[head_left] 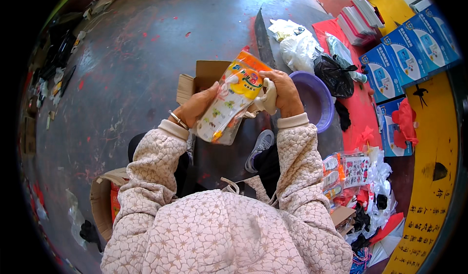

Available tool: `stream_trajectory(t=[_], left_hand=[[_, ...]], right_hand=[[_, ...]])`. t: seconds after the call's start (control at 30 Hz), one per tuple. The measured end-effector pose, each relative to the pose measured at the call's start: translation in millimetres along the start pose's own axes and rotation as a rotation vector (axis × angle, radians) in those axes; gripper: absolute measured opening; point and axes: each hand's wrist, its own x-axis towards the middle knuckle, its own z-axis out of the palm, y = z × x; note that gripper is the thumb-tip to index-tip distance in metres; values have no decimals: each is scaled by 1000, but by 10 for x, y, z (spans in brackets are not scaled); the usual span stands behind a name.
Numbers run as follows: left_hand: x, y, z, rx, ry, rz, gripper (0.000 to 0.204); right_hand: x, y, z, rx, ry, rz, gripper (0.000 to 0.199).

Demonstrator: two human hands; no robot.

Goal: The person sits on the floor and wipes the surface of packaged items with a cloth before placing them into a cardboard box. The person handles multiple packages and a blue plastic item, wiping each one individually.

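Observation:
My left hand is closed on the left edge of a flat plastic packet. The packet has an orange and yellow printed top, and a pale, patterned, rounded shape shows in its lower part. At its upper right edge my right hand grips the packet with the fingers bent. A crumpled cream cloth hangs beside that hand; whether the fingers hold it too I cannot tell. Below and behind the packet stands an open cardboard box, its inside mostly hidden.
A purple basin stands right of my right hand, near white plastic bags and a black bag. Blue boxes line the right side. Several packets lie heaped lower right. Another cardboard box is at my left.

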Motion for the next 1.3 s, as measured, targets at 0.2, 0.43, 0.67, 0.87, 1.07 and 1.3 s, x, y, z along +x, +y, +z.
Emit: stream_trajectory(t=[0.2, 0.43, 0.67, 0.87, 1.07, 1.3], left_hand=[[-66, 53, 86, 305, 182, 59, 46], [-84, 71, -2, 132, 155, 127, 39], [-55, -6, -19, 114, 86, 132, 39], [-84, -1, 32, 70, 92, 149, 38], [-88, -30, 26, 99, 81, 122, 41], [-68, -65, 61, 233, 138, 52, 46]], right_hand=[[16, -6, -20, 135, 151, -71, 15], [-254, -197, 198, 108, -125, 2, 16], [-280, -169, 278, 48, -86, -117, 18], [-285, -148, 216, 27, -185, -181, 24], [-312, -141, 273, 23, -199, -254, 23], [-258, -84, 331, -15, -71, -261, 19]])
